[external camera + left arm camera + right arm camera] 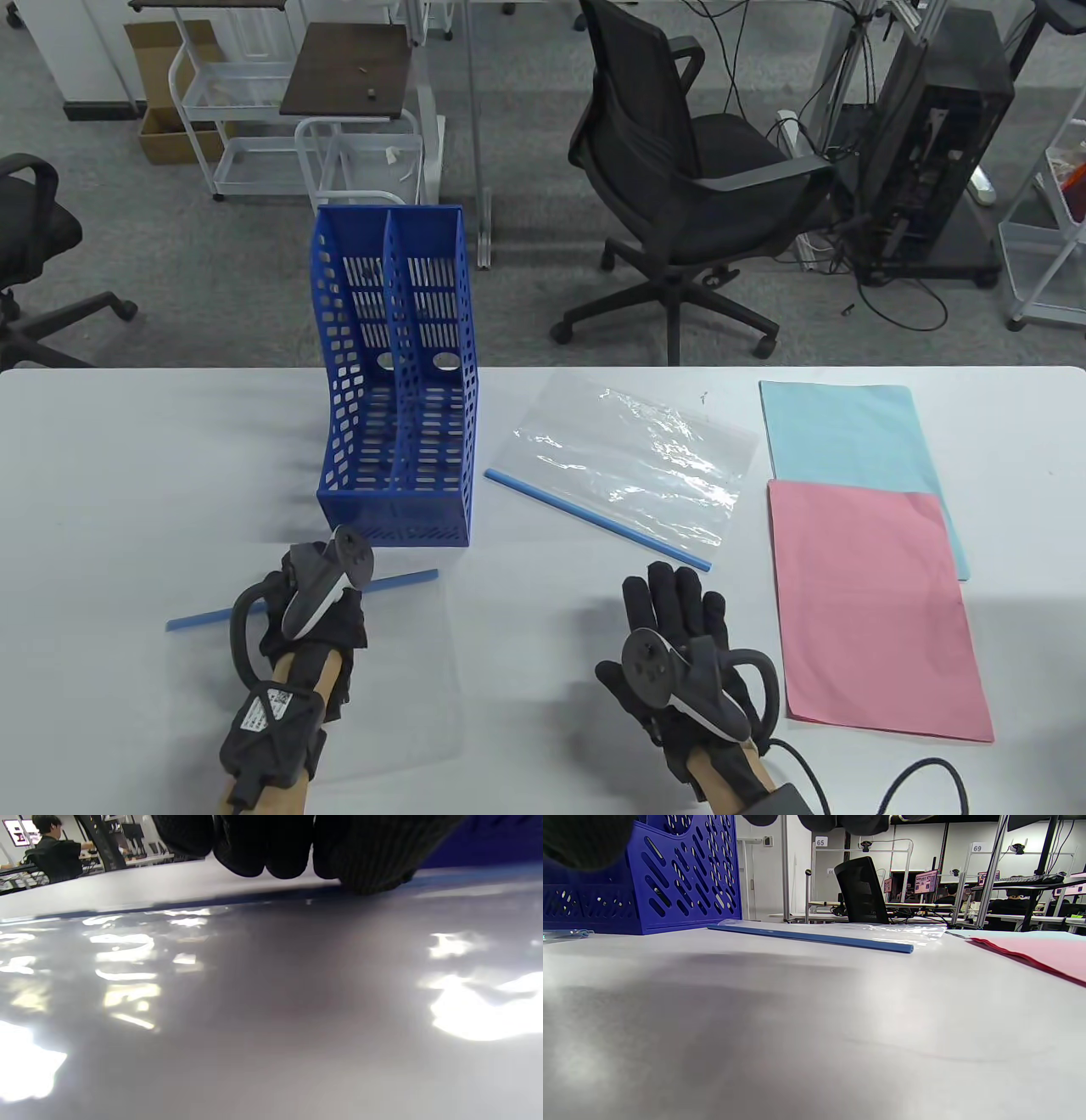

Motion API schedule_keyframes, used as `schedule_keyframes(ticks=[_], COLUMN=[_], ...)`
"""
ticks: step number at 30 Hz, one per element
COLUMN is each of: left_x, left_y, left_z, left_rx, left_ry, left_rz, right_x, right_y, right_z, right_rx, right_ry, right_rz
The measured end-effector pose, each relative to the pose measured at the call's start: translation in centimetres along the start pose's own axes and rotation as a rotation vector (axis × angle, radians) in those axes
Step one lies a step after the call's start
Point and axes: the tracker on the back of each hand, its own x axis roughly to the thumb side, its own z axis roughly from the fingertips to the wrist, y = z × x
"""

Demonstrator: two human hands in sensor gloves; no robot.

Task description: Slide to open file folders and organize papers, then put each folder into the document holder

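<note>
- The left hand (pixel 310 607) rests on the near clear plastic folder (pixel 399 679), its fingers (pixel 275 853) curled down at the folder's blue slide bar (pixel 204 615); whether they grip it I cannot tell.
- The right hand (pixel 679 645) lies flat on the white tabletop (pixel 127 475), fingers straight, holding nothing.
- A second clear folder with a blue slide bar (pixel 636 463) lies between the blue perforated plastic document holder (pixel 399 373) and the pink paper sheet (pixel 874 607), which overlaps the light-blue sheet (pixel 848 433).

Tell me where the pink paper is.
In the table view, the pink paper lies flat at the table's right side, overlapping the light blue paper, right of the right hand.
</note>
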Motion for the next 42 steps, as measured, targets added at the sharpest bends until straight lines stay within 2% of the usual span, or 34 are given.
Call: schedule_keyframes(ticks=[3,9,11,14,17,20,24,25,30,36,39,42], left_x=[0.0,0.9,1.0,0.9,0.6,1.1,2.6,3.5,5.9,6.9,6.7,6.1], left_y=[0.4,0.6,0.4,0.0,0.1,1.2,3.2,4.0,4.9,3.8,2.9,2.4], left_z=[-0.6,-1.0,-0.8,0.0,1.3,3.8,7.8,9.4,13.7,15.6,15.6,15.4], left_rx=[-0.007,-0.104,-0.102,-0.025,0.046,0.134,0.180,0.191,0.227,0.244,0.247,0.227], left_ry=[-0.010,-0.110,-0.141,-0.182,-0.247,-0.359,-0.507,-0.573,-0.739,-0.814,-0.816,-0.778], left_rz=[0.043,-0.049,-0.064,-0.091,-0.064,-0.026,0.055,0.090,0.218,0.364,0.409,0.382], right_x=[-0.2,-0.1,-0.1,0.0,0.1,0.1,0.2,0.4,0.4,-1.1,-1.2,-1.2], right_y=[0.0,0.0,0.1,0.1,-0.1,-0.3,-0.7,-0.8,-1.3,-1.7,-1.5,-1.4], right_z=[-0.1,0.0,0.0,0.0,0.1,0.3,0.4,0.4,0.4,0.6,0.6,0.6], right_rx=[0.001,0.007,0.009,0.012,0.011,0.007,0.010,0.006,-0.004,-0.080,-0.079,-0.099], right_ry=[0.006,0.000,-0.001,-0.001,-0.004,-0.012,-0.023,-0.024,-0.017,0.044,0.040,0.043], right_rz=[-0.006,-0.004,-0.005,-0.009,-0.032,-0.122,-0.345,-0.426,-0.655,-0.865,-0.868,-0.838])
